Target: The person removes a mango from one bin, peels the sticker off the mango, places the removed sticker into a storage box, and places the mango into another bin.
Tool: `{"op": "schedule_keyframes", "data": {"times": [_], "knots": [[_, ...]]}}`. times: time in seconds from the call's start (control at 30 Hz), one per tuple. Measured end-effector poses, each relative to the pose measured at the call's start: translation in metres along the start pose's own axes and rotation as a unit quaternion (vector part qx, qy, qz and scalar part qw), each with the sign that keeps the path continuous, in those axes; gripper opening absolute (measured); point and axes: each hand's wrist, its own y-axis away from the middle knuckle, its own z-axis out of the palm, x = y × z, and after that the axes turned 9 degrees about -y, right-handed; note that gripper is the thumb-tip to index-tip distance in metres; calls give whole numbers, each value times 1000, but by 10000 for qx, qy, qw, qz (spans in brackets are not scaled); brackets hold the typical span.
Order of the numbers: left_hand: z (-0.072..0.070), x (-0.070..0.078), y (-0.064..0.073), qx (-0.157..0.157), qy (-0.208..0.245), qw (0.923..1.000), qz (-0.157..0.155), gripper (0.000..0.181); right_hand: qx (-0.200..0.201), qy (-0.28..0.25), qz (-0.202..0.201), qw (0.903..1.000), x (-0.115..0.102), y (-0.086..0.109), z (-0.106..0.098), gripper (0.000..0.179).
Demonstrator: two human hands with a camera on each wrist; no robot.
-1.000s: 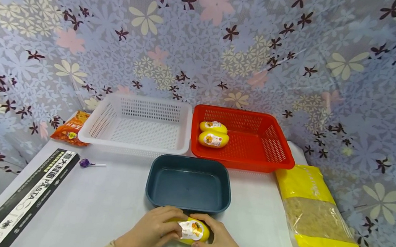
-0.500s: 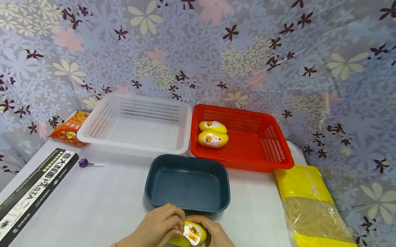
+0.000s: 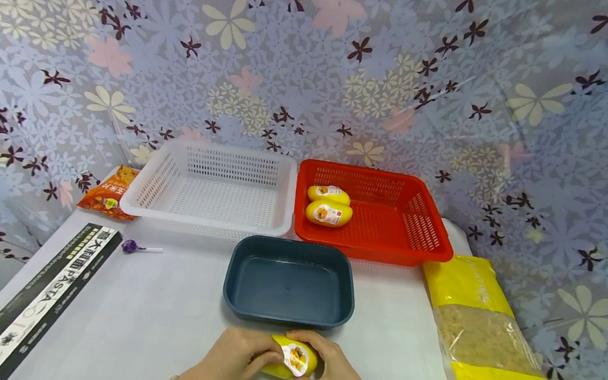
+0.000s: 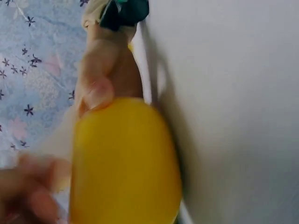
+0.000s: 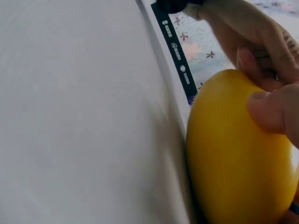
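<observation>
A smooth yellow mango [image 3: 277,369] with a white fruit-picture label [image 3: 296,360] lies on the white table just in front of the dark blue bin [image 3: 286,321]. My right hand [image 3: 335,366] grips its right end, thumb on the near side and fingers behind; that thumb [image 5: 271,111] presses the yellow skin in the right wrist view. My left hand [image 3: 234,359] is at the left end, fingers curled, thumb and forefinger pinching at the label's left edge. In the left wrist view the left fingers [image 4: 39,186] are blurred beside the mango.
Behind the bin stand a white basket [image 3: 206,225] and a red basket [image 3: 384,255] with two labelled mangoes [image 3: 330,213]. Pasta box [image 3: 36,307], lollipop [image 3: 130,247] and orange snack bag [image 3: 108,194] are on the left. A yellow bag [image 3: 485,326] lies right.
My left fingers have lowered and curled in at the label's left edge, uncovering more of the mango's top. The mango has shifted slightly left, with the right hand still gripping it.
</observation>
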Motion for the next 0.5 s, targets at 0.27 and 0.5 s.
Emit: {"op": "schedule_keyframes", "data": {"times": [0.27,0.5], "knots": [[-34,12,-36,1034,1272,9790,1212,16,150,291,-613,9976,3,-5,0,59],[-49,-31,-43,1231,412,9915,57,7,-83,68,395,9992,-4,-4,2,58]]}}
